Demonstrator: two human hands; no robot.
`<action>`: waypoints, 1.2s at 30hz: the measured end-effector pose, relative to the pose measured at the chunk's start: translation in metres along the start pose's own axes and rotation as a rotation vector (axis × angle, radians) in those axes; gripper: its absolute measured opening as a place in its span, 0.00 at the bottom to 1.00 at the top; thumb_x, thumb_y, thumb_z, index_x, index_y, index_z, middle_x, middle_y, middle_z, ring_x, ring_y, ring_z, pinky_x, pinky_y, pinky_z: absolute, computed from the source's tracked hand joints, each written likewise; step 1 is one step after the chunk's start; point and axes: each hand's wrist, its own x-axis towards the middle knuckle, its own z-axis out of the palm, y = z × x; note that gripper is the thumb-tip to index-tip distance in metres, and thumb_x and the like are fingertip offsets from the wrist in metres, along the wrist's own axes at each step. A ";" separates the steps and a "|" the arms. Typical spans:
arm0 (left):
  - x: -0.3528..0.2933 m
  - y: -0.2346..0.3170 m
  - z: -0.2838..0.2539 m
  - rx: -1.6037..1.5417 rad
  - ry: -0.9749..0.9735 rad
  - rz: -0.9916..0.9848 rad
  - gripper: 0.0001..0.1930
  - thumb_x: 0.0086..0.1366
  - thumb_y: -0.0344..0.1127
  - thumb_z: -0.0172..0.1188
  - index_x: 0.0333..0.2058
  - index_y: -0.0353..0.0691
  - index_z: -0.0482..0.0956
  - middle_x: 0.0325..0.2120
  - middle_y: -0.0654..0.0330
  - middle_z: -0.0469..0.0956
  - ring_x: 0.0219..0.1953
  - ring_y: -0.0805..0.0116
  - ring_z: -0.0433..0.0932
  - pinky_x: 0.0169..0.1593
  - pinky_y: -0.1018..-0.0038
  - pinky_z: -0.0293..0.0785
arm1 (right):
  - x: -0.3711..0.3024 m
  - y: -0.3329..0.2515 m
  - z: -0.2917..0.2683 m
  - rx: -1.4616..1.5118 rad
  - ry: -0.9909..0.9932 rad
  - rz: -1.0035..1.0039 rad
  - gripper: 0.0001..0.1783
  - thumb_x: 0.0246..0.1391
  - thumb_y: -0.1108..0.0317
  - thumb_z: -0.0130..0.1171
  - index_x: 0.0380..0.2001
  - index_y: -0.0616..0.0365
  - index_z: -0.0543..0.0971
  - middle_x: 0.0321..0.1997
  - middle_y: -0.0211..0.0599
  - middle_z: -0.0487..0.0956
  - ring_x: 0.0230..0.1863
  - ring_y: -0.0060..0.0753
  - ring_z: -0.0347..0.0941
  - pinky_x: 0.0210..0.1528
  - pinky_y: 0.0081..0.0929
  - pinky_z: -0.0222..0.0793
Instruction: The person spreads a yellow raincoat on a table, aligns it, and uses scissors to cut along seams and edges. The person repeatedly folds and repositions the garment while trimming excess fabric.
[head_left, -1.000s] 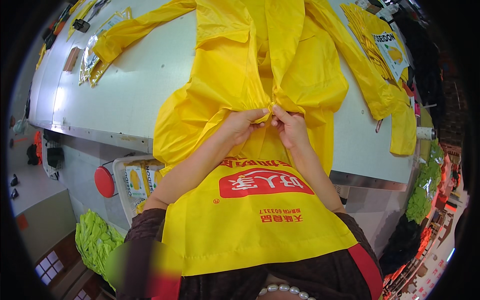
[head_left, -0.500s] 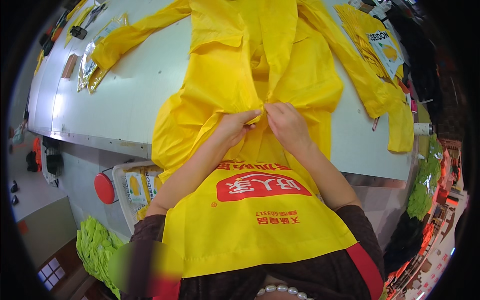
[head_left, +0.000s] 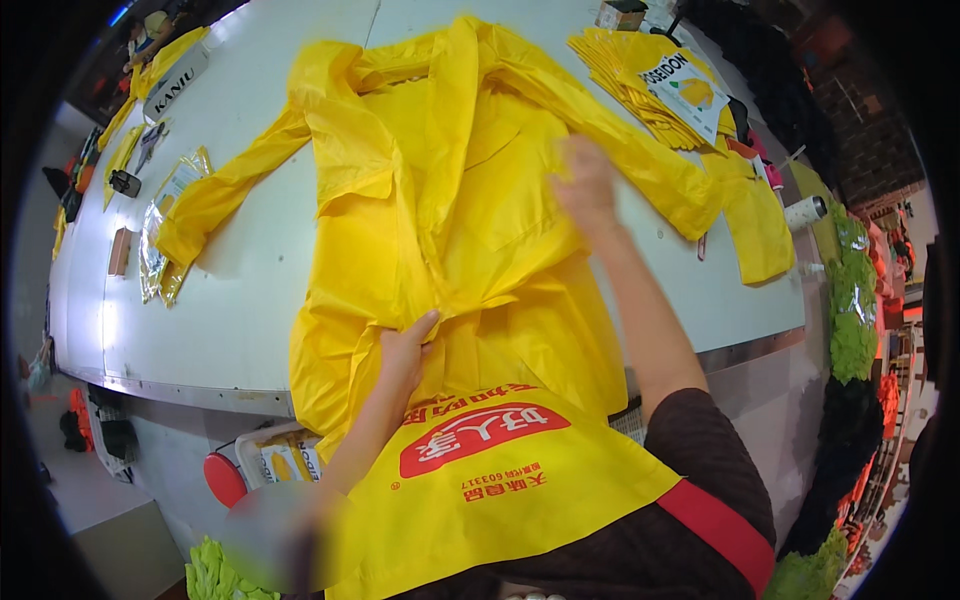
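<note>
A yellow raincoat lies front up on the pale table, its collar at the far side and its sleeves spread to both sides. The lower part hangs over the near table edge toward me. My left hand is closed on the coat's front near the lower end of the opening, thumb on top. My right hand is raised over the right side of the coat, near the right sleeve. Motion blurs its fingers, so whether it holds fabric is unclear. The upper front lies partly apart below the collar.
A fanned stack of yellow packages lies at the far right. Folded yellow fabric and a white roll are nearer. On the left are a clear-bagged package and a small brown box. A red round stool stands below.
My right hand has left the spot beside my left hand and moved up and away over the coat. My left hand still grips the front. The coat has shifted left and nearer in the view.
</note>
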 end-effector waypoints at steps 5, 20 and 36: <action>0.025 -0.026 -0.023 0.081 0.053 0.262 0.21 0.50 0.29 0.65 0.44 0.37 0.72 0.37 0.62 0.76 0.36 0.71 0.74 0.35 0.74 0.70 | -0.036 0.162 -0.069 -0.833 -0.406 0.437 0.24 0.49 0.67 0.52 0.52 0.53 0.68 0.42 0.44 0.77 0.49 0.42 0.70 0.59 0.53 0.49; 0.175 0.136 -0.281 1.220 0.813 0.599 0.16 0.54 0.40 0.58 0.38 0.35 0.74 0.35 0.43 0.76 0.41 0.45 0.74 0.40 0.61 0.71 | -0.293 -0.018 -0.199 -0.124 -1.529 0.450 0.18 0.49 0.63 0.49 0.45 0.43 0.75 0.40 0.44 0.77 0.40 0.46 0.74 0.42 0.39 0.69; 0.122 0.114 -0.264 0.278 0.267 0.400 0.15 0.55 0.34 0.61 0.40 0.36 0.71 0.30 0.62 0.74 0.28 0.75 0.72 0.32 0.78 0.69 | -0.021 -0.054 -0.042 0.109 -0.258 0.220 0.10 0.47 0.72 0.47 0.34 0.65 0.72 0.34 0.53 0.75 0.40 0.55 0.69 0.42 0.43 0.65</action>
